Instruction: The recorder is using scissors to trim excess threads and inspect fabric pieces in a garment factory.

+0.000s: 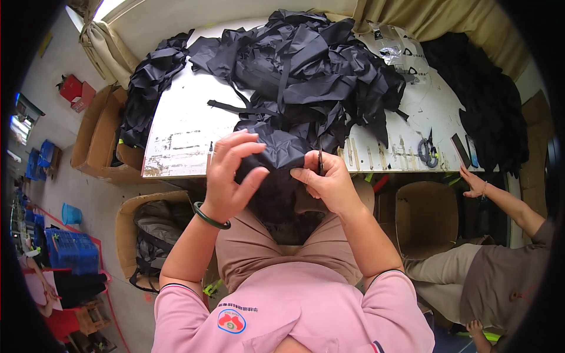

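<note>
Glossy black fabric piece [274, 148], seemingly unfinished, is pinched at white tabletop [185, 120] edge by right hand [331, 183], slim dark tool [320, 162] tucked in; left hand [225, 179] is spread, released; crumpled black fabric heap [306, 65] is left.

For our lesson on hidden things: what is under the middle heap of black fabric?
The heap of black fabric rests on a white table, whose surface shows on either side. Anything else beneath is covered from view.

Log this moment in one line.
left hand: open, beside black fabric; right hand: pinching that fabric, holding small dark tool; fabric heap: on white table
</note>
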### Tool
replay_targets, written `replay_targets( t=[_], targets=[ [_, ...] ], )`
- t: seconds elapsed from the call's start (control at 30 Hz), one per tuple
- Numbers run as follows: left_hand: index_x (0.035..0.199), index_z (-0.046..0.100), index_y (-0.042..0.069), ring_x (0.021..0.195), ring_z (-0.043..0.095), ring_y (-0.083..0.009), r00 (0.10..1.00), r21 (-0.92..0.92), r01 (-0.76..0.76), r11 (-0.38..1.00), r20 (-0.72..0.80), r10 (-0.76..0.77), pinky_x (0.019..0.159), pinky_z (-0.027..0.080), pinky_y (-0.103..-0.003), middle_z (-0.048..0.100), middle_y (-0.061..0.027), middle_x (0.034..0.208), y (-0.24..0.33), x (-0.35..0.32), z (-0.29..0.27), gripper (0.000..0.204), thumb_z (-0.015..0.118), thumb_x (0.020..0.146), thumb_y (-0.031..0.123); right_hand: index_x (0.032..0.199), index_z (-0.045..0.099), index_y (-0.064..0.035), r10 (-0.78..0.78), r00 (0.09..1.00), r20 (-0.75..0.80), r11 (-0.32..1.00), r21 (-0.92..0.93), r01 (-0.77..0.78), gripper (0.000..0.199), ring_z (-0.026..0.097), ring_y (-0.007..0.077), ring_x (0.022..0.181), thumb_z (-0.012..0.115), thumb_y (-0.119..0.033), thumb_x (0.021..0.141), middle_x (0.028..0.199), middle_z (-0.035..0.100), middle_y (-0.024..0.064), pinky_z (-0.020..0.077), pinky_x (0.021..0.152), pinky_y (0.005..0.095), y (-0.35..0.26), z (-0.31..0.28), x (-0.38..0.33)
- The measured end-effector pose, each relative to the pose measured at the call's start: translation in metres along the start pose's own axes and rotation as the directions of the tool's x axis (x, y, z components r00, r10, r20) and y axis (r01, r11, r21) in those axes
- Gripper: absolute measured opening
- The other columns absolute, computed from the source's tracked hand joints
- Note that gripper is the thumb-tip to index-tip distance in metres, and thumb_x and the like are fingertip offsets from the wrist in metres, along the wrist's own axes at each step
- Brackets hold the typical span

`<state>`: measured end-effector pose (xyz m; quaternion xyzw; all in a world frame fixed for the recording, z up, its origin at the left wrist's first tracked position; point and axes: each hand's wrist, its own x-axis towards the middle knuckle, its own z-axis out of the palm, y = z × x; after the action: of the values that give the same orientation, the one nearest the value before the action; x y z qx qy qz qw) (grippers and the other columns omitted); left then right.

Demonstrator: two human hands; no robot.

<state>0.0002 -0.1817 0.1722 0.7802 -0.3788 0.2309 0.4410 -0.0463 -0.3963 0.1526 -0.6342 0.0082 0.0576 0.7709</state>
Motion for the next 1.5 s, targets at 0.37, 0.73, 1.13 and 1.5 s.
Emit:
replay_targets(
  t=[0.37, 0.73, 1.13, 1.5],
  targets=[
    [0.079, 0.058, 0.003, 0.065, 0.056, -0.0196, 0.904, -0.315, 0.341, 0.886, 0.37, -0.217, 0.103, 0.04, -0.043, 0.056, -0.0041, 0.069, -0.005, -0.029, 0.038, 0.018, 0.075, 0.075, 0.005, 0.09, 0.063, -0.0039, 0.012, 0.997, -0.07, 0.996, 0.085, -0.006, 0.013, 0.042, -0.0006, 0.051, 0.072, -0.013, 0.085, 0.077, 0.062, -0.0019, 0.0319, 0.044, 0.0169, 0.017, -0.019, -0.025],
    [0.082, 0.059, 0.003, 0.07, 0.057, -0.0265, 0.874, -0.312, 0.213, 0.926, 0.485, -0.038, 0.099, 0.043, -0.04, 0.058, -0.0086, 0.074, 0.005, -0.014, 0.029, 0.021, 0.077, 0.076, 0.013, 0.086, 0.058, -0.0006, -0.234, 0.897, 0.376, 0.543, -0.715, 0.441, 0.023, 0.06, 0.0205, 0.079, 0.076, -0.003, 0.071, 0.09, 0.063, 0.007, 0.0473, 0.066, 0.0295, -0.024, -0.03, -0.019],
    [0.11, 0.06, 0.002, 0.092, 0.057, -0.0087, 0.618, -0.622, 0.782, -0.021, 0.78, -0.099, 0.083, 0.047, -0.023, 0.062, -0.0035, 0.103, -0.01, -0.041, 0.084, 0.03, 0.068, 0.084, 0.015, 0.084, 0.06, -0.0016, -0.459, 0.745, 0.485, 0.852, 0.001, 0.524, 0.021, 0.057, 0.0129, 0.073, 0.076, 0.002, 0.07, 0.094, 0.064, 0.0063, 0.0459, 0.067, 0.0262, -0.004, -0.007, -0.016],
    [0.104, 0.059, 0.001, 0.103, 0.054, -0.0178, 0.914, -0.686, 0.404, 0.604, 0.333, -0.233, 0.093, 0.04, -0.028, 0.058, -0.0081, 0.108, 0.013, -0.043, 0.062, 0.025, 0.068, 0.086, 0.015, 0.088, 0.06, -0.0014, -0.346, 0.923, 0.169, 0.849, -0.363, 0.385, 0.023, 0.047, 0.0086, 0.063, 0.077, -0.004, 0.073, 0.074, 0.053, 0.0017, 0.04, 0.058, 0.0239, -0.001, -0.029, -0.027]
  ],
)
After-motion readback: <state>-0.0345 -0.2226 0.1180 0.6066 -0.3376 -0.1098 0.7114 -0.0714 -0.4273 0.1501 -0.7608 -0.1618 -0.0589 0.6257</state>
